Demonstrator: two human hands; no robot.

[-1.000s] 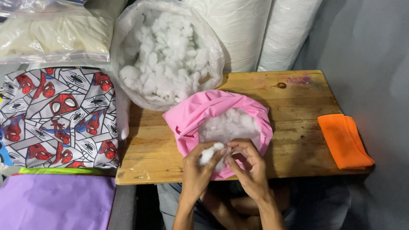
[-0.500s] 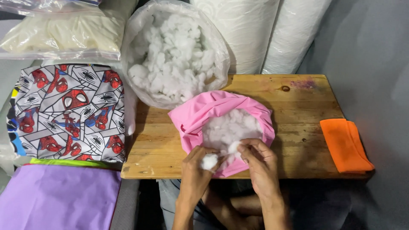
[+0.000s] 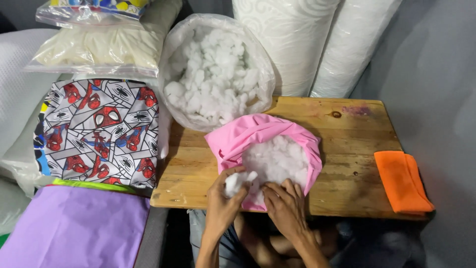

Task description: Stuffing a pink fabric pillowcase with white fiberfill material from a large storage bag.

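An orange folded cloth (image 3: 402, 181) lies at the right edge of the wooden surface (image 3: 347, 129). Behind the surface stand two white quilted rolls (image 3: 317, 44), side by side. To the left sit a cushion with a red-and-blue comic print (image 3: 101, 131), a purple sheet (image 3: 74, 228) below it, and a clear bag of cream material (image 3: 94, 52), perhaps fabric, above it.
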